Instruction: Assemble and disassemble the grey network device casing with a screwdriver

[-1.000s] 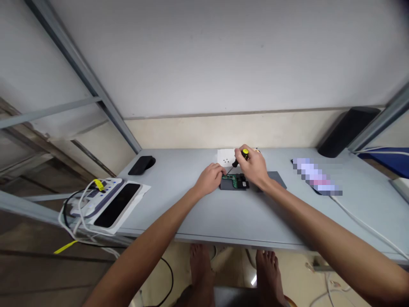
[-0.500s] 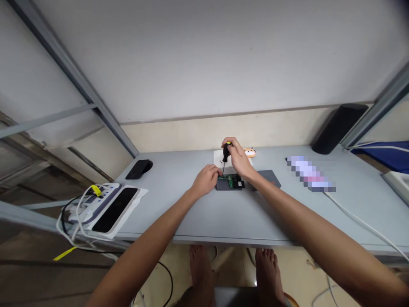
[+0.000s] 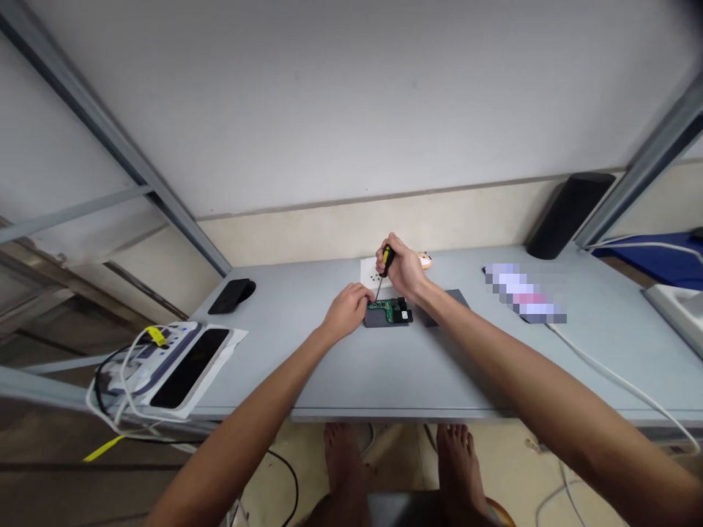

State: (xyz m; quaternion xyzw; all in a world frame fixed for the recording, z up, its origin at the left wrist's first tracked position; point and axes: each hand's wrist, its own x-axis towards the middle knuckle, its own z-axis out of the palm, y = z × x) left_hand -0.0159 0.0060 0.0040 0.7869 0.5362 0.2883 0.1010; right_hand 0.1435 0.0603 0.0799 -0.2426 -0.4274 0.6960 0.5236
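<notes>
My right hand (image 3: 403, 265) is wrapped round a black and yellow screwdriver (image 3: 387, 260). The screwdriver tilts, its thin shaft pointing down at the upper left part of a green circuit board (image 3: 389, 309). That board sits in a flat dark grey casing (image 3: 376, 318) on the desk. At the casing's left edge my left hand (image 3: 350, 307) presses with its fingers together, the tips near the screwdriver's point. Behind the board lies a white paper (image 3: 369, 272) with several small dark bits on it, likely screws. A dark grey flat panel (image 3: 455, 297) lies partly under my right wrist.
On the left are a power strip (image 3: 165, 351) with cables, a dark-screened phone (image 3: 190, 369) and a black object (image 3: 231, 295). To the right lie a lit, blurred-out device (image 3: 521, 293) on a white cable and a black cylinder (image 3: 571, 216). An orange-white item (image 3: 425, 260) sits behind my hand.
My right hand has turned round the screwdriver, with its handle now tilted more to the right. My left hand stays at the casing. The whole view has shifted slightly.
</notes>
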